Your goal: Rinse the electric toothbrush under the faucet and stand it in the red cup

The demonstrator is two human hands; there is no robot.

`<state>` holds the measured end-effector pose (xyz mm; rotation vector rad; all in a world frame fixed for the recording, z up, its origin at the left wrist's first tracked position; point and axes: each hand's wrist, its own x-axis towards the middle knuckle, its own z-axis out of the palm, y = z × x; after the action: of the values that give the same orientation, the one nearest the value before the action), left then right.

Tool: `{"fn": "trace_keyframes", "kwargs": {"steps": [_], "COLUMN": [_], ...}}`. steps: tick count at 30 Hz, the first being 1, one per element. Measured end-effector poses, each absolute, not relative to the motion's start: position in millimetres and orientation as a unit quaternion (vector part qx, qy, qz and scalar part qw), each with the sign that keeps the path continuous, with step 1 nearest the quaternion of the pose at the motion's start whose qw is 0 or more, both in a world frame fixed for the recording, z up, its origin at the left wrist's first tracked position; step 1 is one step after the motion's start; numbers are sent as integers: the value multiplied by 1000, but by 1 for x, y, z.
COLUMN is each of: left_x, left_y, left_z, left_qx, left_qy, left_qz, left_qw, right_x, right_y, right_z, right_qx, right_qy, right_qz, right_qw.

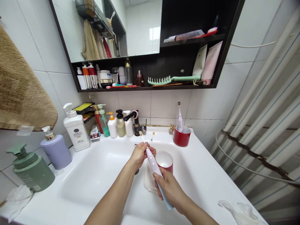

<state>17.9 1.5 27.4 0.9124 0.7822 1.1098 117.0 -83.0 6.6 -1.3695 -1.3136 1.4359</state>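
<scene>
Above the sink I hold a pale pink electric toothbrush (152, 163) at a slant, its brush head toward the faucet. My right hand (170, 187) is wrapped round the lower part of the handle, where it turns light blue. My left hand (140, 154) pinches the neck near the brush head with its fingertips. Just behind the handle a red cup (164, 158) with a white inside stands in the sink, partly covered by my right hand. A whitish flat pad (148, 179) lies beneath it. One loose brush head (152, 136) rests on the back ledge.
The white sink (93, 175) has a black faucet (136, 122) at its back. Another red cup (182, 137) holds a second electric toothbrush (180, 120). Several pump bottles line the left side, including a purple one (57, 151). A dark shelf cabinet (168, 67) hangs above.
</scene>
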Motion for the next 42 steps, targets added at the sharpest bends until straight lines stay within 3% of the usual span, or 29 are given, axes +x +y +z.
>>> {"fn": "trace_keyframes", "kwargs": {"steps": [6,14,18,20,24,33,42], "left_x": [18,23,30,32,35,54,76], "left_y": [2,-3,-10,-15,-24,-21,29], "left_z": [27,28,25,17,-7,-21,30], "left_qx": [413,407,471,551,715,764,787], "left_qy": [343,302,355,420,484,514,484], "left_qz": [494,488,497,489,388,307,344], "left_qw": [684,710,637,530,323,240,166], "right_x": [117,115,125,135,150,165,185], "right_y": [-82,-87,-65,-47,-16,-7,45], "right_z": [2,11,27,36,38,3,46], "right_qx": [-535,-426,-453,-497,-541,-632,-661], "right_qy": [-518,-427,-485,-520,-541,-584,-607], "right_qz": [535,680,532,400,315,196,151], "right_qw": [399,418,526,568,561,471,415]}}
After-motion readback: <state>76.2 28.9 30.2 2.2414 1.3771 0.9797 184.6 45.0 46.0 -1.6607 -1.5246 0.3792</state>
